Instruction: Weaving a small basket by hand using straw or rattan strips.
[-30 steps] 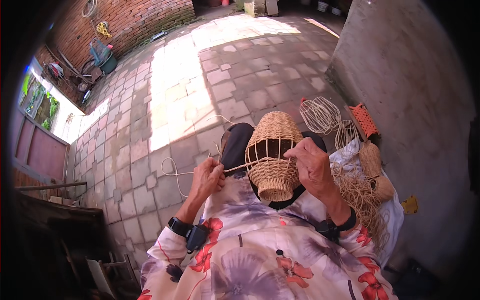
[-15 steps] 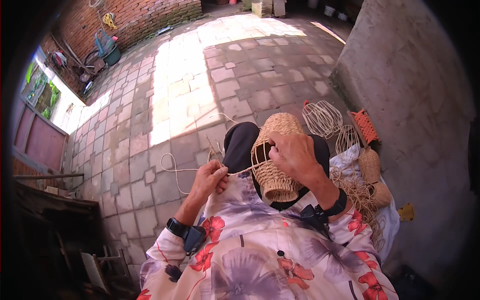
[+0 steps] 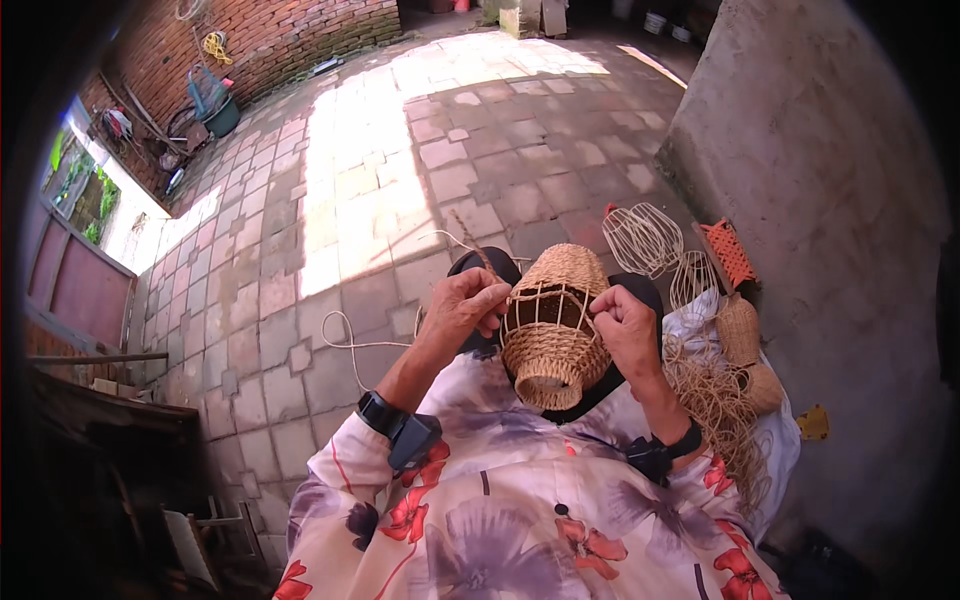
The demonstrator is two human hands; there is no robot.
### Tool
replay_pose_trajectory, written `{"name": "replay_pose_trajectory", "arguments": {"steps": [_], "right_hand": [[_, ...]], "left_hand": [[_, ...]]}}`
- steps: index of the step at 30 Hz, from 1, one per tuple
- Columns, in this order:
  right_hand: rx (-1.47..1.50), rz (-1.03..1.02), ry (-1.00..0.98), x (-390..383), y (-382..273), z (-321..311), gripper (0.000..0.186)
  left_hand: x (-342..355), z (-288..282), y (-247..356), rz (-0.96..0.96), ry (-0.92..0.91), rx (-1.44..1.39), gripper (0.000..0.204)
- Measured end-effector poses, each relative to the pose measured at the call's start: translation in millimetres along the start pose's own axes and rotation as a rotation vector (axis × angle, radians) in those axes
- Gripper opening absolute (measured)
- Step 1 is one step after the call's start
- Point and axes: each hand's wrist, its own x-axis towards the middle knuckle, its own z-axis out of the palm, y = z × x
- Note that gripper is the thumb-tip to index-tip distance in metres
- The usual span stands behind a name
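A tan woven basket [image 3: 555, 357] lies between my knees, its narrow round end facing me. Across its middle runs an unwoven gap, where pale upright ribs show over a dark inside. My left hand [image 3: 462, 308] is closed with thumb and fingers pinched at the basket's left side, on a cord. A brown twisted strand [image 3: 470, 242] sticks up beyond that hand, and a pale loose cord [image 3: 350, 343] loops out to its left. My right hand [image 3: 628, 328] has its fingers pinched at the right edge of the gap; its fingertips hide what they grip.
To the right lie pale wire-like frames [image 3: 645, 238], an orange woven piece [image 3: 729, 252], a small woven basket [image 3: 739, 330] and a heap of tangled cord [image 3: 715, 395] on white cloth [image 3: 778, 430]. A plastered wall [image 3: 810, 200] rises beyond. Dark wooden furniture [image 3: 110, 420] stands left.
My left hand has moved up and right, from pulling the cord out leftward to the basket's side. The right hand has shifted from over the gap to its right edge, uncovering the ribs.
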Motion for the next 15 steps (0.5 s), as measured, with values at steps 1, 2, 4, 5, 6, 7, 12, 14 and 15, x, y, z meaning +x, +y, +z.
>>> {"name": "replay_pose_trajectory", "arguments": {"steps": [1,2,4,5,6,7,12,14,15], "right_hand": [[0.010,-0.003,-0.005,0.4,0.4,-0.1,0.006],[0.020,-0.004,-0.008,-0.1,1.1,-0.1,0.005],[0.044,0.009,-0.011,-1.8,-1.9,0.4,0.005],[0.063,0.020,-0.012,-2.5,-3.4,0.2,0.005],[0.065,0.023,-0.008,-2.4,-4.1,0.4,0.005],[0.066,0.023,-0.007,-1.9,-4.8,0.8,0.005],[0.053,0.035,-0.017,-2.1,-2.3,-1.3,0.006],[0.069,0.045,-0.014,-1.5,-3.5,-0.9,0.007],[0.069,0.047,-0.014,-0.9,-2.5,-1.5,0.007]], "left_hand": [[8.6,8.2,0.2,0.001,0.002,0.001,0.021],[17.9,17.9,-3.1,0.021,-0.042,0.074,0.020],[22.7,32.3,-4.7,0.038,-0.091,0.151,0.019],[21.1,38.4,-3.3,0.166,-0.038,0.473,0.016],[20.4,44.2,-1.9,0.296,0.018,0.793,0.016],[21.3,49.8,-0.8,0.281,0.058,0.996,0.021],[24.6,49.4,-11.7,0.246,0.114,0.712,0.019],[19.9,41.2,-10.0,0.166,0.071,0.489,0.020],[16.3,37.4,-8.7,0.063,0.023,0.237,0.022]]}}
